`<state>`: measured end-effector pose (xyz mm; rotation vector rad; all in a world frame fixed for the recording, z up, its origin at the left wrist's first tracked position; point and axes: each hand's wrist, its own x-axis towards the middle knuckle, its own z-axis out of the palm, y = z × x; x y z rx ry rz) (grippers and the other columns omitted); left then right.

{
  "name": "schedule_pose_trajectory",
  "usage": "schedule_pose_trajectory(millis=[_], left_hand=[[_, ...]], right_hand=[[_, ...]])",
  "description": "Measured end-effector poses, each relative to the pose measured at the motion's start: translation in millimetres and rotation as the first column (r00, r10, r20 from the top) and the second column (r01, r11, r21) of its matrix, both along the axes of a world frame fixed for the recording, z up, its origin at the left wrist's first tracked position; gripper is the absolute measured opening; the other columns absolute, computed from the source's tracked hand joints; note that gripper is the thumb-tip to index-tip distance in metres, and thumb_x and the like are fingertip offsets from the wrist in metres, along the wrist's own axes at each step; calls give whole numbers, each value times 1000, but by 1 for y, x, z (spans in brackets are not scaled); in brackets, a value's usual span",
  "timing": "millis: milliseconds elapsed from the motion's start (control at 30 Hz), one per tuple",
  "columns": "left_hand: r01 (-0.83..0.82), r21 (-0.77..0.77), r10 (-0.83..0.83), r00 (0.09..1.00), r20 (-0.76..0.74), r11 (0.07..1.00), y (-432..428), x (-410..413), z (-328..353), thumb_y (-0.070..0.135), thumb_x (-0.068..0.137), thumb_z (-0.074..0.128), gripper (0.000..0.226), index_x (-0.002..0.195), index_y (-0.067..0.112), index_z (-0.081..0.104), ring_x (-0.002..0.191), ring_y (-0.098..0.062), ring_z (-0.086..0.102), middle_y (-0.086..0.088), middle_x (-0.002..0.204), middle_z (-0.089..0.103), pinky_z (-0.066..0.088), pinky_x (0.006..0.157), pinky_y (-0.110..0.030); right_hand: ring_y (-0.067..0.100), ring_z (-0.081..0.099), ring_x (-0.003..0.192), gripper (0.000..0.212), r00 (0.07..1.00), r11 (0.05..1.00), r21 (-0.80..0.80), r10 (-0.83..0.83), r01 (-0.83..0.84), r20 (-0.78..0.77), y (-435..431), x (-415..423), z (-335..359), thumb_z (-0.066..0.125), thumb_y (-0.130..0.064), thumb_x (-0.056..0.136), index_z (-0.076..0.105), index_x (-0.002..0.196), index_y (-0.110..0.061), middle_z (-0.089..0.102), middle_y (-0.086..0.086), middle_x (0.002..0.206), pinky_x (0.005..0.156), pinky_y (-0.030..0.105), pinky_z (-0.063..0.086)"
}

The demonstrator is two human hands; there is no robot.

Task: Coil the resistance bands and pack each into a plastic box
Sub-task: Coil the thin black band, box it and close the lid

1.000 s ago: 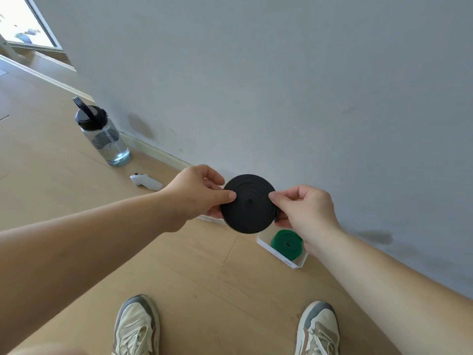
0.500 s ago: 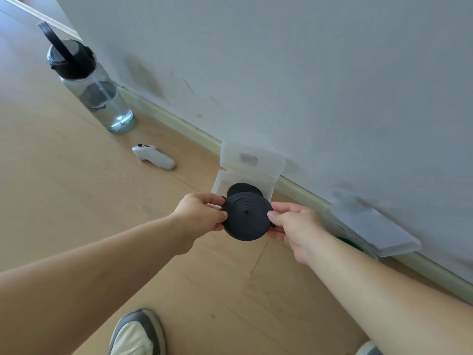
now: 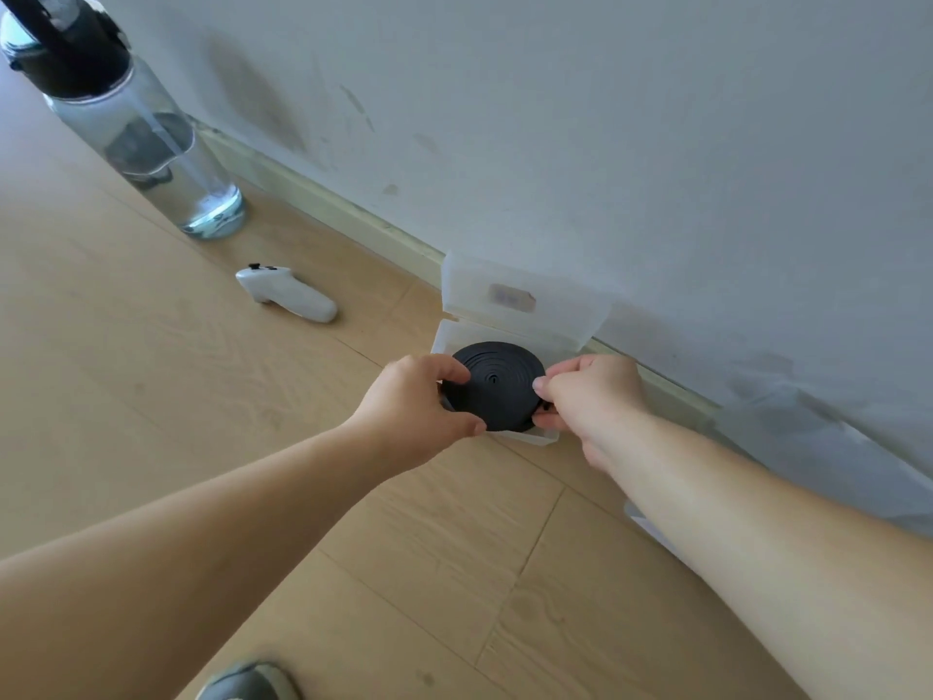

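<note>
Gripping the coil [image 3: 497, 386] at its left edge with the left hand [image 3: 419, 406], thumb and fingers curled round it, and pinching its right edge with the right hand [image 3: 590, 396]. Holding it over the open box [image 3: 548, 437] under the hands, lid [image 3: 520, 300] up against the wall [image 3: 606, 144] beyond; seated or not, cannot tell. Sharing the floor [image 3: 151, 447] with a controller [image 3: 288, 295] and a bottle [image 3: 151, 138], off beyond the left hand.

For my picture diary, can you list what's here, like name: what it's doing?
band: black coiled rubber resistance band, held over the box
box: clear plastic box on the wooden floor, lid open
left hand: grips the band's left edge
right hand: pinches the band's right edge
nearby: clear water bottle with black cap, white plastic controller
</note>
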<state>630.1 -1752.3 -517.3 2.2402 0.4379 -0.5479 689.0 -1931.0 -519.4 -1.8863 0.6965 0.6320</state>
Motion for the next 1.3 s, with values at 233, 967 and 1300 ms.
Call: schedule_pose_trajectory(millis=[233, 967, 1300], left_hand=[[147, 136, -166, 976, 138, 980, -4, -12, -20, 44, 91, 76, 50, 136, 27, 62, 119, -13, 56, 10, 133, 61, 46, 100, -31], [196, 511, -394, 863, 315, 837, -15, -25, -59, 41, 97, 66, 32, 100, 11, 55, 50, -25, 43, -8, 107, 59, 33, 46, -29], [245, 391, -401, 829, 390, 887, -9, -19, -43, 31, 97, 70, 25, 97, 9, 59, 72, -35, 67, -3, 134, 64, 57, 63, -45]], right_hand=[[36, 75, 76, 13, 995, 992, -94, 92, -89, 34, 7, 2, 4, 65, 10, 80, 70, 91, 4, 73, 23, 92, 75, 55, 65], [29, 64, 92, 40, 774, 715, -361, 632, -599, -32, 9, -10, 5, 80, -22, 83, 57, 113, -9, 64, 9, 109, 73, 33, 54], [19, 48, 69, 26, 485, 314, -477, 824, -821, -291, 26, -3, 11, 62, -29, 98, 43, 89, -14, 44, 11, 112, 55, 27, 36]])
